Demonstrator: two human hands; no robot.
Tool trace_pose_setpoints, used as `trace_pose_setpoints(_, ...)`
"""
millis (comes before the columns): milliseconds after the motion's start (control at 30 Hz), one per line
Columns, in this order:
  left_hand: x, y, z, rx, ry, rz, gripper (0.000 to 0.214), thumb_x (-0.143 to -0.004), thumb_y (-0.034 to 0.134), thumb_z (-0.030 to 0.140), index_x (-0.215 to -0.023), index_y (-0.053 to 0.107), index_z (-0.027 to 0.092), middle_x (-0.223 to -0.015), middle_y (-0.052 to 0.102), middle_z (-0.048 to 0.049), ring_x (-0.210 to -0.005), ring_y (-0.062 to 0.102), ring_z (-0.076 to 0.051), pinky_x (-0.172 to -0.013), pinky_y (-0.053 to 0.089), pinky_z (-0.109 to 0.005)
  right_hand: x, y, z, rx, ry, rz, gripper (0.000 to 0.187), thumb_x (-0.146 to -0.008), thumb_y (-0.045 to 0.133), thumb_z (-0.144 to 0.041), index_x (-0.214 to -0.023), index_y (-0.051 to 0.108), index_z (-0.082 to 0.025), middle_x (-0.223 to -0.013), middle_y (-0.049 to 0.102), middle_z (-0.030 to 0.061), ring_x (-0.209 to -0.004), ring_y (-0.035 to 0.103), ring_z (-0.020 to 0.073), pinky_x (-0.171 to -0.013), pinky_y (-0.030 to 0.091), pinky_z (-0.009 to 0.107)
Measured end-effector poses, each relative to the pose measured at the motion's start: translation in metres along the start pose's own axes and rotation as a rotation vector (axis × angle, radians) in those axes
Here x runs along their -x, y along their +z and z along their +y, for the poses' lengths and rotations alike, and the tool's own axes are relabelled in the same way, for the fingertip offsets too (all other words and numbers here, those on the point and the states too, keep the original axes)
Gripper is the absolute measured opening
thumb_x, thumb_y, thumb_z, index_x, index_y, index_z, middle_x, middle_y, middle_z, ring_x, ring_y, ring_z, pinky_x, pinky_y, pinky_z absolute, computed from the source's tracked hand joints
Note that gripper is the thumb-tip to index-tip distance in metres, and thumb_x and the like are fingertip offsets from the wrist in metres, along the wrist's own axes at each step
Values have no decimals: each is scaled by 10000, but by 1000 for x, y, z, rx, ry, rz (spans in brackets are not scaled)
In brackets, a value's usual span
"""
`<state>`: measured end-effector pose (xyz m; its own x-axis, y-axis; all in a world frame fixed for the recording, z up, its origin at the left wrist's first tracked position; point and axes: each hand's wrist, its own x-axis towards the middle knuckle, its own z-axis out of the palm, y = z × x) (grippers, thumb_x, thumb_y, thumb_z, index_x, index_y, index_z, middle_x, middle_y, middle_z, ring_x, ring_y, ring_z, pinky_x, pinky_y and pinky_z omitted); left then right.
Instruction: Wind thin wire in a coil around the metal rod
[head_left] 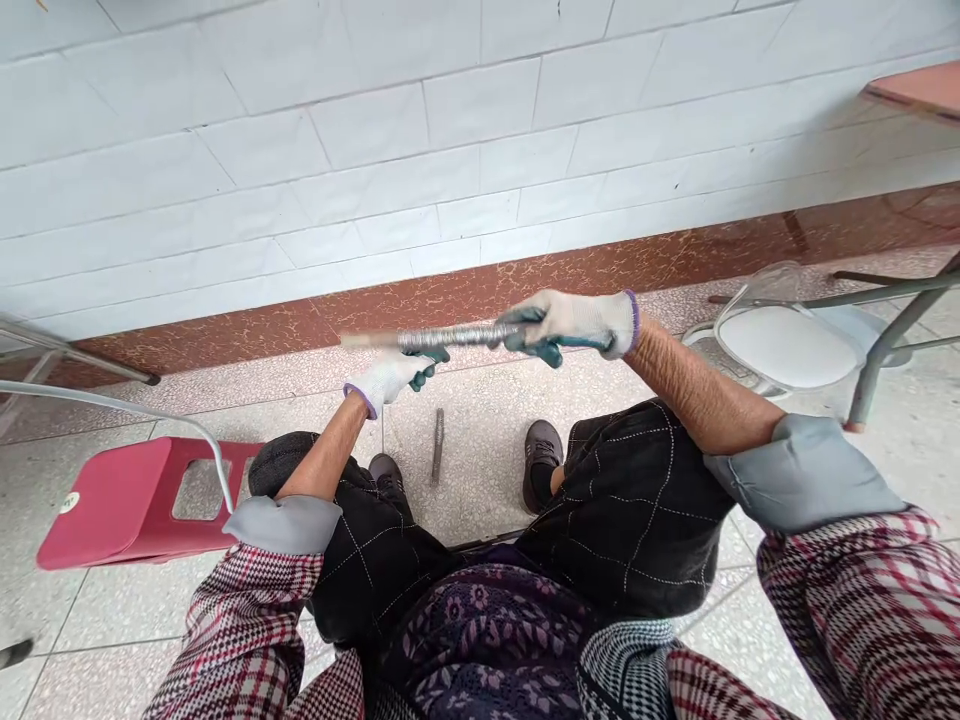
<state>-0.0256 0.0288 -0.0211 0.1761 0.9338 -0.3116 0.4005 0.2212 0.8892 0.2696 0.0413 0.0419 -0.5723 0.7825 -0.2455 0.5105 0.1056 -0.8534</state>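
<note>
A straight stick [461, 337] wound with silvery wire is held level in front of my knees; its pale left end is bare and blurred. My right hand [566, 322], in a white knit glove with a green palm, grips the right end. Just below the stick's left part, my left hand [401, 375] wears a matching glove. Its fingers are curled closed, but whatever is in them is too small to make out. I cannot tell whether that hand touches the stick. On the floor between my shoes lies a short dark grey rod [438, 447].
A red plastic stool [112, 500] lies on the floor at left, beside a pale hose [150, 408]. Ahead stands a white tiled wall [480, 110]. To the right are a round clear-rimmed item [787, 345], a metal table leg [892, 350] and a reddish tabletop [922, 90].
</note>
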Motion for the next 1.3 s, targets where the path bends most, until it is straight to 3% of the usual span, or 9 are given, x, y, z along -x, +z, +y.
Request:
trace_pose_setpoints(200,8,2,4,-58,56,-116,403,-1035,563,80,-1366,773,176,-520,484,76,-394,360,-96,-372,274,-226,-25,8,-11,130,90,219,167,-887,706,-181,-1037,763,-136,-725,581,-5,-567,510,103,-440,452,247)
trace_pose_setpoints(300,7,-1,2,-63,64,-188,401,-999,563,45,-1294,805,168,-542,520,63,-395,375,-84,-374,277,-222,-33,10,-5,327,102,279,178,-907,708,-191,-1064,776,-145,-733,585,4,-570,514,114,-479,455,282)
trace_pose_setpoints(433,7,-5,2,-1,113,-101,321,-915,593,0,-1065,829,157,-716,684,10,-416,435,-55,-383,310,-218,-30,11,-11,345,76,309,196,-900,692,-165,-1078,773,-152,-734,577,2,-587,512,120,-499,454,286)
trace_pose_setpoints(567,10,-8,8,114,160,-126,310,-808,688,17,-1070,791,146,-908,768,-32,-481,552,-73,-407,397,-231,-23,17,-29,213,52,258,183,-876,671,-144,-1042,747,-156,-738,576,-2,-590,524,119,-483,488,268)
trace_pose_setpoints(767,2,-12,9,415,231,-50,94,-938,631,225,-913,684,152,-708,674,-8,-441,501,-84,-409,371,-241,-24,31,-41,179,29,180,121,-862,702,-155,-980,707,-177,-756,612,-3,-589,543,114,-478,481,251)
trace_pose_setpoints(867,1,-10,8,468,252,-2,57,-878,649,224,-871,641,168,-660,628,17,-423,480,-83,-394,356,-237,-23,34,-41,96,-14,125,54,-899,700,-202,-943,681,-175,-758,615,0,-605,556,112,-515,505,247)
trace_pose_setpoints(1033,10,-2,13,390,379,-147,328,-757,831,266,-1027,730,109,-687,641,25,-460,510,-81,-401,388,-216,-21,44,-45,-10,7,-60,108,-946,684,-291,-944,657,-187,-746,618,-5,-548,518,108,-474,445,264)
trace_pose_setpoints(1200,10,5,17,253,194,-14,205,-990,634,106,-1147,766,109,-702,639,23,-406,463,-59,-387,341,-225,-29,38,-47,347,63,216,123,-982,682,-312,-1042,678,-205,-783,600,5,-606,510,135,-538,391,292)
trace_pose_setpoints(1300,11,10,15,79,111,-41,262,-1014,589,58,-1120,811,147,-646,611,30,-386,432,-63,-381,295,-234,-40,20,-36,707,90,400,206,-1047,628,-366,-1166,689,-209,-900,667,65,-751,577,189,-644,394,327)
